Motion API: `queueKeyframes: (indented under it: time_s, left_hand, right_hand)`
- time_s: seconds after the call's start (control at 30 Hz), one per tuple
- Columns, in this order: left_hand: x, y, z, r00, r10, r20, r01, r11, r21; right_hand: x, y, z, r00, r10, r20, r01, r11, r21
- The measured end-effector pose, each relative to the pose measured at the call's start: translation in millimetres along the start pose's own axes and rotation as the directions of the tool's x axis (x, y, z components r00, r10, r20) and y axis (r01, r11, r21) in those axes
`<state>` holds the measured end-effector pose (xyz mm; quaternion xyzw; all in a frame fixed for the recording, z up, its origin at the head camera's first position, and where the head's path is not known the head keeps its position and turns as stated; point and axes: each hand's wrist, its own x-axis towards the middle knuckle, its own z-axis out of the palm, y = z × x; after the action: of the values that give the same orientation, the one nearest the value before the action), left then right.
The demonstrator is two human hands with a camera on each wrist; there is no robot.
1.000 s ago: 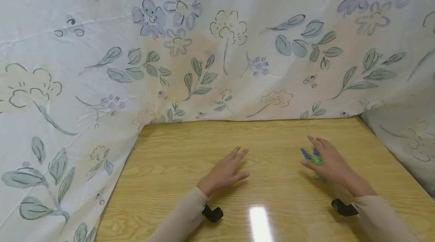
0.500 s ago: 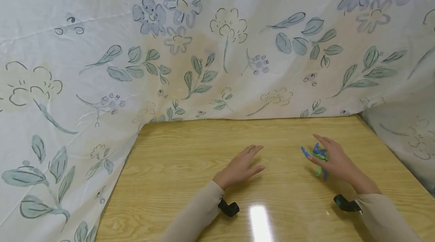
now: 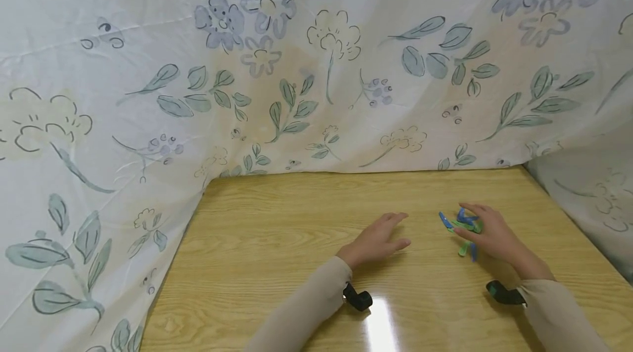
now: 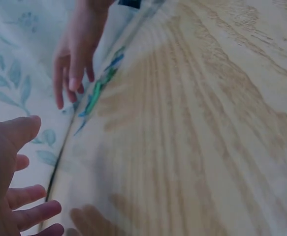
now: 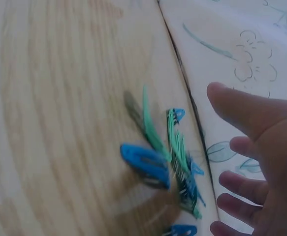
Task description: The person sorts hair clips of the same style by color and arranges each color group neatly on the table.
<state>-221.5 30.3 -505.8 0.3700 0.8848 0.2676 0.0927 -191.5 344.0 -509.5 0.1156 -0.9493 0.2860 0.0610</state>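
A loose heap of green and blue snap hair clips [image 3: 470,225] lies on the table's right side. One blue clip [image 3: 446,221] points out to the left, and a green clip [image 3: 463,249] lies a little nearer. Above the heap's right edge hovers my right hand [image 3: 497,236], fingers spread and nothing gripped. In the right wrist view, a blue clip [image 5: 145,162] and a slim green clip [image 5: 153,130] show apart from that hand's thumb. My left hand [image 3: 373,242] hangs over the table left of the clips, thumb and fingers apart, holding nothing.
The wood-grain table [image 3: 277,231] stretches under both hands, with a bright glare patch near the front. A floral cloth [image 3: 316,66] hangs behind it and along its sides. Black wrist cameras [image 3: 358,298] sit below both hands.
My left hand has moved steadily right, toward the clips. My right hand has shifted slightly right, so more of the heap shows beside it.
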Motion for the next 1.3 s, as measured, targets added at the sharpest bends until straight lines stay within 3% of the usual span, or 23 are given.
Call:
queueKeyframes:
  time_s: [0.17, 0.33, 0.57, 0.73, 1.13, 1.3]
  left_hand:
    - [14.3, 6.7, 8.7, 1.0, 0.003, 0.001, -0.004, 0.998, 0.069]
    - [26.9, 14.6, 13.9, 1.0, 0.008, -0.005, -0.007, 0.997, 0.079]
    - [46.0, 24.6, 24.2, 1.0, -0.011, -0.019, 0.013, 0.992, 0.123]
    - [57.1, 27.4, 31.4, 0.999, -0.024, -0.029, 0.029, 0.987, 0.161]
    - [76.2, 33.4, 42.3, 0.993, -0.071, -0.098, 0.086, 0.982, 0.166]
    - [83.1, 39.9, 48.7, 0.984, -0.119, -0.135, 0.141, 0.976, 0.163]
  right_hand:
    - [0.2, 9, 1, 1.0, -0.01, 0.0, 0.01, 1.0, -0.013]
    - [-1.0, 17, 1, 1.0, -0.024, -0.014, 0.024, 1.0, -0.007]
    - [-1.2, 21, 0, 0.998, -0.058, -0.036, 0.059, 0.997, 0.039]
    - [-0.2, 28, 0, 0.999, -0.036, -0.017, 0.037, 0.997, 0.072]
    - [-2.3, 35, 2, 0.999, -0.037, -0.02, 0.039, 0.995, 0.096]
    - [-4.7, 34, 2, 1.0, -0.024, 0.003, 0.024, 0.996, 0.088]
